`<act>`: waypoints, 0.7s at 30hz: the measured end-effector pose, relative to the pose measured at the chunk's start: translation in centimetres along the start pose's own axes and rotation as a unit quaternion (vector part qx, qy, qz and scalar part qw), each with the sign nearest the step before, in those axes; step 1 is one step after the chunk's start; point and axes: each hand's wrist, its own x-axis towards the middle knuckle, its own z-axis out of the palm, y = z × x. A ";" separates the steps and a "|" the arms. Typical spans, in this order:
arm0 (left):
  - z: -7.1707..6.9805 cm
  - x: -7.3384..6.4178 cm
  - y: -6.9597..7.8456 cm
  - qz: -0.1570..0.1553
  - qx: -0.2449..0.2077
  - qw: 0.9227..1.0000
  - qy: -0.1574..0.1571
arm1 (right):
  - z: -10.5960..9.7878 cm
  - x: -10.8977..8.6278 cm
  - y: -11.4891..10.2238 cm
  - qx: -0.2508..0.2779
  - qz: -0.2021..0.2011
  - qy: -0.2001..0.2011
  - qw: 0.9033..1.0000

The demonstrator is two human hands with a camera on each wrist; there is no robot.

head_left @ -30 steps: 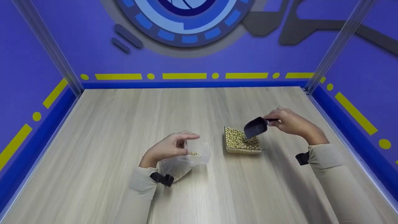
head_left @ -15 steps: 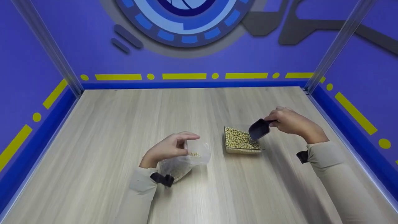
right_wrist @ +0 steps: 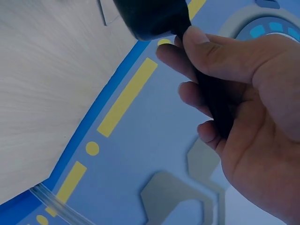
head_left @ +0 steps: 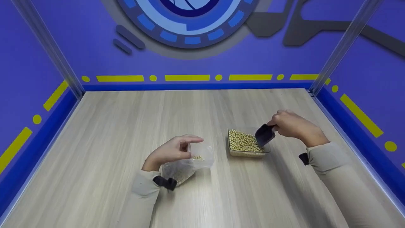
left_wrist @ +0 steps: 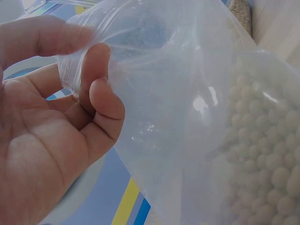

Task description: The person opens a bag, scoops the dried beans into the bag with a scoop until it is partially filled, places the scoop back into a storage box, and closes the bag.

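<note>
A clear zip bag (head_left: 178, 171), partly filled with pale round dried peas (left_wrist: 269, 150), lies at centre-left of the table. My left hand (head_left: 171, 150) holds its mouth, with fingers and thumb curled at the zip edge in the left wrist view; a few peas show inside the opening. To the right stands a square clear container (head_left: 246, 155) nearly full of yellowish dried peas (head_left: 242, 141). My right hand (head_left: 292, 126) grips the handle of a black scoop (head_left: 265, 135). The scoop's tip points down at the peas by the container's right side, its bowl tilted steeply.
The pale wooden table (head_left: 142, 110) is enclosed by blue panels (head_left: 202, 69) with yellow markings at the back and both sides. A strip of bare tabletop separates the bag from the container. Black camera straps (head_left: 165, 182) sit at both wrists.
The scoop has shifted right across the container to its right side and tilted more steeply, while my right hand moved slightly left. My left hand and the bag have stayed put.
</note>
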 end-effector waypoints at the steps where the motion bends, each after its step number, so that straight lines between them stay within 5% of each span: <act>1: 0.0 0.0 0.0 0.000 0.003 1.000 0.001 | 0.0 0.1 -0.1 -0.004 0.002 -0.003 1.000; 21: 0.0 0.0 0.1 0.001 -0.001 1.000 -0.006 | 0.4 0.8 -1.3 -0.062 0.000 0.001 0.998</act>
